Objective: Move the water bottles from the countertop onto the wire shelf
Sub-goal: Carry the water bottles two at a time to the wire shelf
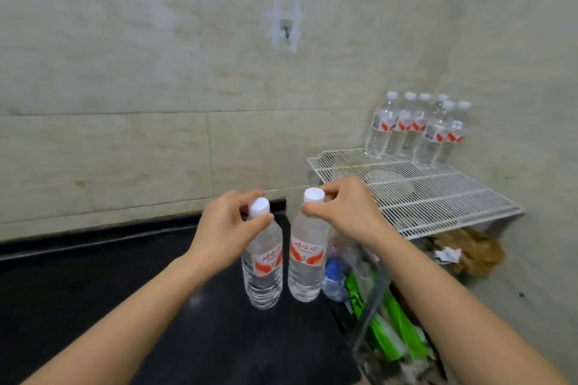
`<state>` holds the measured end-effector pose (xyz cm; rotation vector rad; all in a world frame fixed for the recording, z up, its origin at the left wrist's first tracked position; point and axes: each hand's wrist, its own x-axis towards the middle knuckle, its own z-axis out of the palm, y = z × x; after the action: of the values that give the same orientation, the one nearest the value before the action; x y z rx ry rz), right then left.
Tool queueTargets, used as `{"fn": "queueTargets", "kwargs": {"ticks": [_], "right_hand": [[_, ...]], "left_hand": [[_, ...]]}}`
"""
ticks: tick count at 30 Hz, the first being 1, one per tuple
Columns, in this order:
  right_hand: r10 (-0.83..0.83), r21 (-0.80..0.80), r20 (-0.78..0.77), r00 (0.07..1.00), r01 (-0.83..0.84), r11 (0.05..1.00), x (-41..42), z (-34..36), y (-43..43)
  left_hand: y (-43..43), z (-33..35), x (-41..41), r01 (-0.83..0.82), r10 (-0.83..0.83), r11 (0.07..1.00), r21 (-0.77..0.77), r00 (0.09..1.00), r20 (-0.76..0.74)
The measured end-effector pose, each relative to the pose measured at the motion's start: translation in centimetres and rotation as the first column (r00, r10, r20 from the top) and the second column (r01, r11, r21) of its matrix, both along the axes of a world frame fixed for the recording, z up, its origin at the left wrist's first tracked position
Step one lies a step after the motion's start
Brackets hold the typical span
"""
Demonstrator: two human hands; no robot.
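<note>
Two clear water bottles with white caps and red-white labels are upright side by side over the black countertop (93, 306). My left hand (223, 228) pinches the neck of the left bottle (264, 272) just under its cap. My right hand (347, 209) pinches the neck of the right bottle (305, 269) the same way. Whether the bottles rest on the counter or hang just above it I cannot tell. To the right, the white wire shelf (438, 197) carries several more bottles (416, 131) grouped at its back corner.
Tiled walls close in behind and on the right. Beneath and in front of the shelf lies clutter: clear plastic bags with green packaging (391, 328), a blue-capped item (334, 269) and a brown crumpled thing (469, 250). A small hook (285, 29) is stuck on the back wall.
</note>
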<state>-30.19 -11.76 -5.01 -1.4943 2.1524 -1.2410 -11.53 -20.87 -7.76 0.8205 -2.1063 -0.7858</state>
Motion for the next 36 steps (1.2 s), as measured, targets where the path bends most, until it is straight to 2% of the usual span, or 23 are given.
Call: {"fn": "queueTargets", "kwargs": {"ticks": [8,12,17,21,24,29,36], "right_hand": [[-0.059,-0.163,-0.008,0.998,0.057,0.985,-11.7,6.5,0.4],[-0.085,-0.171,-0.054,0.995,0.074,0.982,-17.7,8.6,-0.5],[-0.056,-0.122,-0.089,0.994,0.045,0.992,-25.1,9.5,-1.7],[-0.045,-0.063,-0.097,0.994,0.039,0.997,-30.8,9.9,-2.9],[-0.042,-0.026,-0.123,0.992,0.039,0.999,-35.1,10.0,-4.0],[0.007,0.081,-0.157,0.988,0.006,0.997,-41.5,10.0,-6.2],[0.120,0.198,-0.212,0.970,-0.078,0.977,-49.4,9.6,-9.1]], "left_hand": [[-1.8,5.9,-13.3,0.102,-0.074,0.991,0.085,0.955,-0.287],[-3.3,7.6,-19.9,0.161,-0.124,0.984,0.078,0.928,-0.351],[-5.0,8.5,-27.6,0.238,-0.201,0.968,0.077,0.924,-0.326],[-6.8,8.7,-33.2,0.231,-0.197,0.969,0.090,0.938,-0.285],[-7.8,8.7,-37.2,0.226,-0.213,0.974,0.037,0.955,-0.207],[-8.5,8.4,-43.7,0.129,-0.125,0.992,0.011,0.979,-0.160],[-9.2,8.7,-50.6,0.113,-0.109,0.992,0.050,0.991,-0.075]]}}
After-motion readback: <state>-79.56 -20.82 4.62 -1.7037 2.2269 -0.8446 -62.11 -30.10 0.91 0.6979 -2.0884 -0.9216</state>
